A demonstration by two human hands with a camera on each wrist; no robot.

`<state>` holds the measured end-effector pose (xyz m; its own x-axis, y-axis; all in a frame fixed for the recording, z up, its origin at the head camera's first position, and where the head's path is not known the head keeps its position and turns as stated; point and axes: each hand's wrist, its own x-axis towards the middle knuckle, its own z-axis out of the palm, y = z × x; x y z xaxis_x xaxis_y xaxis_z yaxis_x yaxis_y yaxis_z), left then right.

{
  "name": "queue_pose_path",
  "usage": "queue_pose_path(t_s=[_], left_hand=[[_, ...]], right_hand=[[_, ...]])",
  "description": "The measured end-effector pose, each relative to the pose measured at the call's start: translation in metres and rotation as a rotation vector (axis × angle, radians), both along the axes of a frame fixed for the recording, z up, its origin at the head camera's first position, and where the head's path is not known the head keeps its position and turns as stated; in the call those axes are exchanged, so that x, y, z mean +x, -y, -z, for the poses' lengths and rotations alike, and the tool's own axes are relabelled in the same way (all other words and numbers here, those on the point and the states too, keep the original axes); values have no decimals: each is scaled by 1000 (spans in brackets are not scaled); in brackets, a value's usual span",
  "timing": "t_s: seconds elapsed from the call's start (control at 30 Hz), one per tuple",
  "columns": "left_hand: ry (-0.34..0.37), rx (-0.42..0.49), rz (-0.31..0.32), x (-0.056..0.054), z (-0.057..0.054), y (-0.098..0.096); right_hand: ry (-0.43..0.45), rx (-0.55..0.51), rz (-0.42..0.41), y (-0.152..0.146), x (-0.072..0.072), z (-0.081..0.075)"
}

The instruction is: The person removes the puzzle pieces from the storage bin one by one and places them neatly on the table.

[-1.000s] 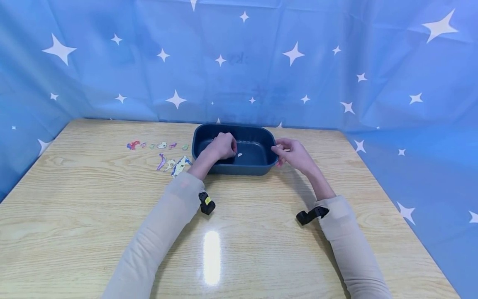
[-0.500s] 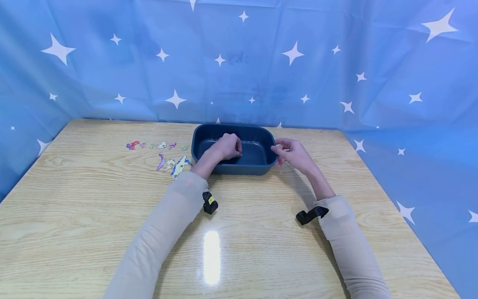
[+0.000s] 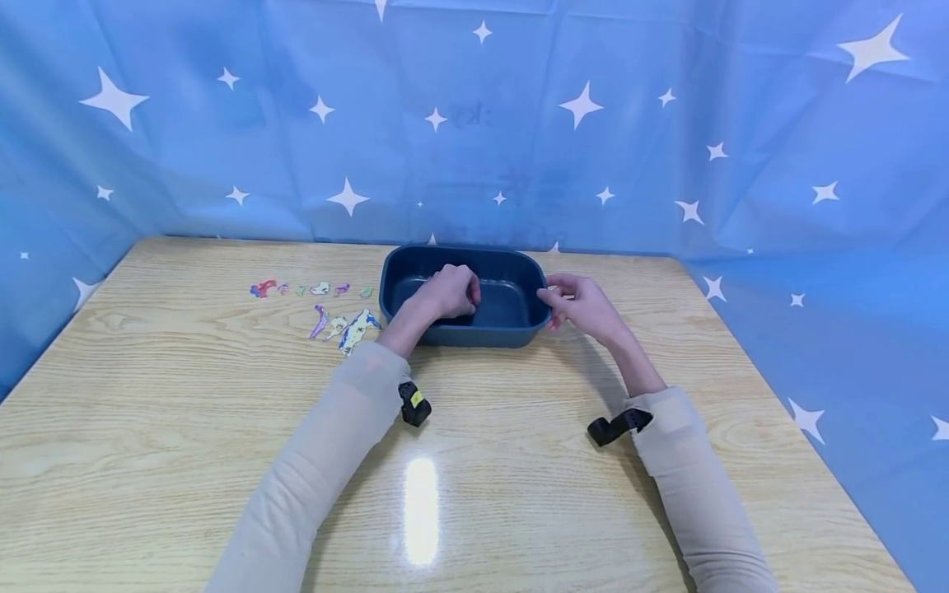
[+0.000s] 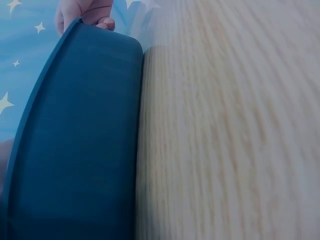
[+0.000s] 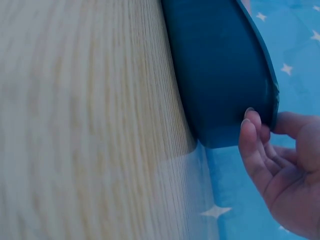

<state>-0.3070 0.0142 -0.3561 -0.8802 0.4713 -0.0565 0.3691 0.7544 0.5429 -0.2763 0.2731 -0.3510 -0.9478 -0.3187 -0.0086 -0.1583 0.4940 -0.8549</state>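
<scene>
A dark blue rectangular plastic bin (image 3: 504, 336) stands at the back of the wooden table. My left hand (image 3: 448, 292) reaches down into it over the front rim, its fingers bent toward the floor of the bin. The fingertips are hidden, so I cannot tell whether they hold anything. At the bin's right end my right hand (image 3: 582, 306) pinches the rim, thumb over the edge and fingers against the outer wall, as the right wrist view shows with the hand (image 5: 295, 170) at the corner. In the left wrist view the bin's wall (image 4: 80, 130) covers the left fingers.
Left of the bin lie several small colourful flat cutouts, among them a red and blue one (image 3: 263, 288), a purple strip (image 3: 320, 321) and a larger white and blue piece (image 3: 359, 331). A blue curtain (image 3: 474, 156) with white stars hangs behind the table (image 3: 519, 461).
My left hand has moved slightly right inside the bin. A small white piece seen on the bin's floor a second ago is now out of sight at that hand. The right hand has stayed still.
</scene>
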Motion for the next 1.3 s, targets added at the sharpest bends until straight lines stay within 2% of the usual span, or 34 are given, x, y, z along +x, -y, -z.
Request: queue_pose_path(t_s=[0.2, 0.47, 0.63, 1.03, 1.2, 1.3], left_hand=[[-27, -21, -14, 1, -1, 1], [22, -85, 0, 4, -6, 3], [32, -76, 10, 6, -7, 6], [-2, -54, 50, 10, -5, 10], [-23, -16, 31, 11, -3, 13], [-56, 44, 7, 13, -6, 15]], right_hand=[[-10, -7, -1, -2, -2, 3], [-42, -17, 0, -1, -3, 4], [-34, -15, -6, -1, -3, 5], [-33, -4, -4, -2, -2, 4], [-26, -8, -4, -1, -1, 4], [-29, -8, -3, -1, -1, 4]])
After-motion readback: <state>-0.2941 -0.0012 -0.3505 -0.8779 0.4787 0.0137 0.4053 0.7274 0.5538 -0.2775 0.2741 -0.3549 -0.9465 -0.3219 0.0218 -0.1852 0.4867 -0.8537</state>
